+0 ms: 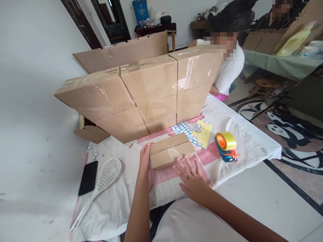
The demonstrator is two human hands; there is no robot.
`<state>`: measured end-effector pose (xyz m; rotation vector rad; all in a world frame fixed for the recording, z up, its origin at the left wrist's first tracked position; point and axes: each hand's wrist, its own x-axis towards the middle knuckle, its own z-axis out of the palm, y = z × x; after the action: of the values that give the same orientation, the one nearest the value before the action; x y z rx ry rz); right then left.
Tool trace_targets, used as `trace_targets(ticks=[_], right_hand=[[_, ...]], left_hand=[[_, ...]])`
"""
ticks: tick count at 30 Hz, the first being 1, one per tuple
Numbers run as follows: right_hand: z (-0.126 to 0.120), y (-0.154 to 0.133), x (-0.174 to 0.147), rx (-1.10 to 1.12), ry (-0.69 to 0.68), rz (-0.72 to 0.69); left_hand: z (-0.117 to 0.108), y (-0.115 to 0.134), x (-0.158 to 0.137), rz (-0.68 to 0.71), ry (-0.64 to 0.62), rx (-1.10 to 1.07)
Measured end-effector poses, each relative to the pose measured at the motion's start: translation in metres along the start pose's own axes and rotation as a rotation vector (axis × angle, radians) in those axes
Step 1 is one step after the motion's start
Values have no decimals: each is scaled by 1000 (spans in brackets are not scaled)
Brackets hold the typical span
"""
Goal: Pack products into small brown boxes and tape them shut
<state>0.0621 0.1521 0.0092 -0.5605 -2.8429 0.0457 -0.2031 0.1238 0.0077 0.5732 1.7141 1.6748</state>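
A small cardboard box lies on the cloth-covered table in front of me, with clear tape across its middle seam. My left hand holds its left end, thumb near the top edge and the other fingers mostly hidden. My right hand has its fingers spread, the fingertips resting on the box's near edge. Just beyond the box's right end lie printed paper pieces, one a yellow sheet. Farther right a blue-and-orange tape dispenser sits with a yellow tape roll against it.
A wall of large taped cardboard boxes stands across the table's far side. At the left lie a black phone and a white plastic strainer ladle. A person in a white top is behind the boxes. The table edge runs along the right.
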Motion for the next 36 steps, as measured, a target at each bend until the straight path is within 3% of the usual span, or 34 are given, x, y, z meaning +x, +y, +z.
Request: trace_targets(ticks=[5, 10, 16, 25, 28, 32, 36], right_hand=[[-20, 3, 33, 42, 58, 47], [-27, 13, 64, 114, 11, 3], [-19, 18, 41, 100, 8, -18], [-13, 34, 2, 95, 43, 77], [-6, 54, -7, 130, 95, 197], [-5, 106, 0, 327, 166, 492], [-3, 164, 40, 304, 46, 722]], left_hand=[[5, 8, -3, -10, -16, -51], [5, 9, 0, -9, -14, -50], [3, 1, 2, -38, 2, -26], [5, 5, 0, -83, 8, -25], [6, 6, 0, -94, 23, -29], [7, 7, -1, -108, 34, -35], [7, 6, -1, -105, 33, -33]])
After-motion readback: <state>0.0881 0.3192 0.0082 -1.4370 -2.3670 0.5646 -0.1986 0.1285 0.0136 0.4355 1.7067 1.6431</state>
